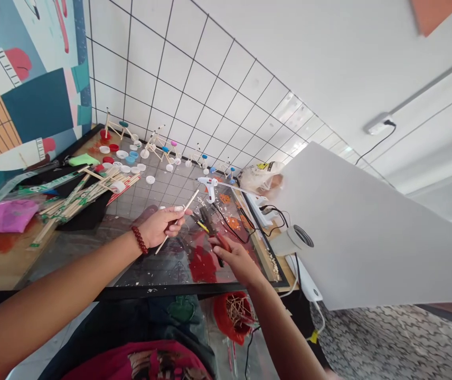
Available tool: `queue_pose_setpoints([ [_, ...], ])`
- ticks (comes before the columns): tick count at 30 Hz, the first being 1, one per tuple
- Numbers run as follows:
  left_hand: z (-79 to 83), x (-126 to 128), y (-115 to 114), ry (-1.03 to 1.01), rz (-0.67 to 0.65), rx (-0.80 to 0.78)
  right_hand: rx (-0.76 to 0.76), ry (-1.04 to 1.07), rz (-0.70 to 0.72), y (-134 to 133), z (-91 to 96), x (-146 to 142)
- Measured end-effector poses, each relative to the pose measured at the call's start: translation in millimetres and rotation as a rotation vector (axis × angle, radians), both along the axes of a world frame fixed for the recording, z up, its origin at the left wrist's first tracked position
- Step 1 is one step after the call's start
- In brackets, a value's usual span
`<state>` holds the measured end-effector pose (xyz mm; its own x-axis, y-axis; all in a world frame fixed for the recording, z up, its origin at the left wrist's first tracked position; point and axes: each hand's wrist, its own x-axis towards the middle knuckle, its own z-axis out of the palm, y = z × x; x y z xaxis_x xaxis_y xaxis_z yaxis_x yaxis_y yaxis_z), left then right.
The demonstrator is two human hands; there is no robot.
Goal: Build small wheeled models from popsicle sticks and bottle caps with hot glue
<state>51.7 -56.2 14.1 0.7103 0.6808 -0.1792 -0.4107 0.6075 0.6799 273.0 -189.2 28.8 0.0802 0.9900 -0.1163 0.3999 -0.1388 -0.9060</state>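
My left hand (162, 226) is closed around a thin wooden chopstick (191, 199), which slants up to the right above the table. My right hand (237, 257) grips pliers (209, 220) by their red and black handles; the jaws point away from me, just right of the chopstick's upper part. A yellow-and-black tool (202, 226) lies partly hidden beside the pliers. Beyond both hands, a white hot glue gun (209, 187) rests on the table with its cable trailing right. Small wood chips are scattered around it.
Wrapped chopsticks (69, 203) lie in a pile at left, near a pink packet (8, 216). Bottle caps (122, 154) and small stick-and-cap models (166, 150) line the back. A red container of stick pieces (226, 322) stands below the table's front edge. A white board (368, 237) rises at right.
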Motion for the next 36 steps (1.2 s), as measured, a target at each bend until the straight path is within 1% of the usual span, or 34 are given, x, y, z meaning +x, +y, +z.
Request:
queue_pose_setpoints([
  [2, -0.4, 0.0, -0.2, 0.018, -0.002, 0.007, -0.004, -0.015, 0.057, 2.7, 0.1, -9.2],
  [5, -2.1, 0.8, -0.2, 0.056, -0.007, 0.010, 0.018, -0.058, 0.091, 5.9, -0.8, -15.1],
  [8, -4.4, 3.0, -1.1, 0.085, -0.012, 0.015, 0.086, -0.176, 0.110, 8.5, 0.5, -15.5],
  [12, -5.4, 6.3, -4.6, 0.107, -0.025, 0.058, 0.161, -0.341, 0.163, 10.6, 6.8, -16.6],
  [15, -5.3, 7.7, -7.5, 0.126, -0.001, 0.094, 0.173, -0.403, 0.190, 10.8, 12.1, -19.8],
  [19, -6.7, 8.9, -9.3, 0.205, 0.029, 0.122, 0.203, -0.470, 0.207, 10.6, 16.2, -22.1],
  [24, -8.0, 8.8, -8.8, 0.289, 0.046, 0.150, 0.213, -0.505, 0.230, 10.4, 18.5, -19.9],
  [30, -3.6, 6.2, -7.8, 0.193, 0.021, 0.154, 0.237, -0.516, 0.190, 10.0, 19.3, -18.2],
  [36, -5.0, 6.7, -7.9, 0.244, 0.039, 0.168, 0.214, -0.525, 0.217, 8.8, 15.5, -19.9],
])
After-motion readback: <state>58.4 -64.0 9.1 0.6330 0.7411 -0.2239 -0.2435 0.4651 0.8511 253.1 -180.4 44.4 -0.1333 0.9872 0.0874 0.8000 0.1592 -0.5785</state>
